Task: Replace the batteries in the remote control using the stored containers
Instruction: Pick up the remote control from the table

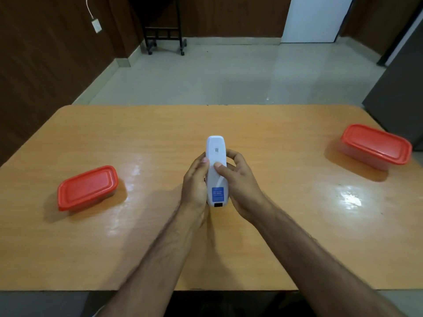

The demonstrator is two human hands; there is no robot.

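Observation:
A white remote control (216,152) is held back side up over the middle of the orange table (160,138), with a blue sticker near its lower end. My left hand (194,184) grips its left side, thumb on the edge. My right hand (240,184) wraps the right side, thumb pressed on the back cover. A clear container with a red lid (87,187) stands closed at the left. A second red-lidded container (376,144) stands closed at the far right. No batteries show.
The table's near edge (206,289) runs just below my forearms. Beyond the far edge lie a tiled floor, a black wheeled rack (164,40) and a white door (313,19).

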